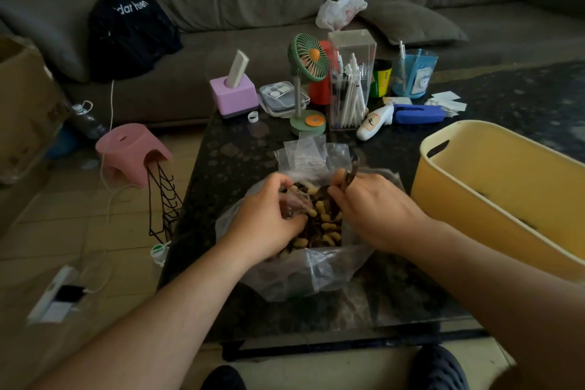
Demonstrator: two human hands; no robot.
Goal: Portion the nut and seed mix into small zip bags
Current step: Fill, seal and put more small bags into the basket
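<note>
A large clear plastic bag [304, 272] lies open on the dark table, filled with a nut and seed mix [326, 222] of pale peanuts and dark seeds. My left hand [269, 215] reaches into the bag and grips a small clear zip bag [296, 201] down among the nuts. My right hand [373, 209] holds a dark scoop or spoon [349, 179] by its handle, with the bowl end dipped toward the mix. A pile of empty small zip bags [308, 152] lies just behind the large bag.
A yellow plastic tub [493, 187] stands at the right on the table [228, 174]. Behind are a green desk fan [307, 85], a clear pen holder [351, 82], a purple box [234, 95] and a blue stapler [418, 113]. A pink stool [133, 149] sits on the floor at left.
</note>
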